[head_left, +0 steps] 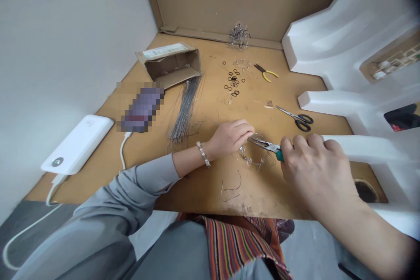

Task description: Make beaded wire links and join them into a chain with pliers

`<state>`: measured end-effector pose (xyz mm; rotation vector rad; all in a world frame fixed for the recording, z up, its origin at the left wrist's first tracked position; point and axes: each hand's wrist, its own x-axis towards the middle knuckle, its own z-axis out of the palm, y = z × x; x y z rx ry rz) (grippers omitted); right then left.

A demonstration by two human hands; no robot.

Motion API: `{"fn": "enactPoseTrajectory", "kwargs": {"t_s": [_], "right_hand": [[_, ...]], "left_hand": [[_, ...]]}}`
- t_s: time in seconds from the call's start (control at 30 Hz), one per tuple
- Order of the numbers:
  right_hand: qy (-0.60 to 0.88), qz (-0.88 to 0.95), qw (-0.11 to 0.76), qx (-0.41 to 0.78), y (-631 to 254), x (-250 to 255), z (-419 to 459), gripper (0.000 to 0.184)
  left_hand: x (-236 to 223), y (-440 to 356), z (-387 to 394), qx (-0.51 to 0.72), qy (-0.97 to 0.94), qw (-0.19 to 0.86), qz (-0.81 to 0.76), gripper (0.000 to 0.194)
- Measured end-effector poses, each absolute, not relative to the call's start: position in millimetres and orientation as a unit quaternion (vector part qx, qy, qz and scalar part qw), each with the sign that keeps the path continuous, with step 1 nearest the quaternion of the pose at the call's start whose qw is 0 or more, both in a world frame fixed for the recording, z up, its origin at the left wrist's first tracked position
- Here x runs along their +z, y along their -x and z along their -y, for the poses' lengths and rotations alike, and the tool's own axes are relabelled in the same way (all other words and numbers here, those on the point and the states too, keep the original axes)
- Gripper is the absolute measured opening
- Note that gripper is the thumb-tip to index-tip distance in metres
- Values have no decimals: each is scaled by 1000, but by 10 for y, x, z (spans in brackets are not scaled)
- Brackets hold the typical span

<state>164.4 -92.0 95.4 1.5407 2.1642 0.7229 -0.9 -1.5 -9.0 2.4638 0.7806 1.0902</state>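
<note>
My left hand (230, 137) is closed in a pinch on a thin wire piece with clear beads (243, 154), which hangs below the fingertips over the table. My right hand (316, 168) wraps round the green handles of needle-nose pliers (269, 145). The pliers' jaws point left and reach the wire close to my left fingertips; whether they clamp it I cannot tell. More thin wire and beads (262, 161) lie under the jaws. A few loose bits of wire (232, 189) rest nearer the table's front edge.
Left of my hands, a bundle of grey wires (186, 111) extends from an open cardboard box (173, 68). Beyond are black rings (233, 82), yellow-handled pliers (265, 72) and a tangled wire heap (239, 36). Scissors (297, 118) lie right, beside white foam (331, 103). A cabled white power bank (78, 144) sits left.
</note>
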Motion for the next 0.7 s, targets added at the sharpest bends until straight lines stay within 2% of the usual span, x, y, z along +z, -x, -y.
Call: {"fn": "enactPoseTrajectory", "kwargs": {"t_s": [0.43,0.7], "right_hand": [[-547,-763,225,260,-1506,954,908,19],[-534,-762,245,272,-1459,976,894,19]], "left_hand": [[-105,4,46,366,-876,117,-291,23],[-93,4,48,365,-877,125,-288,23]]}}
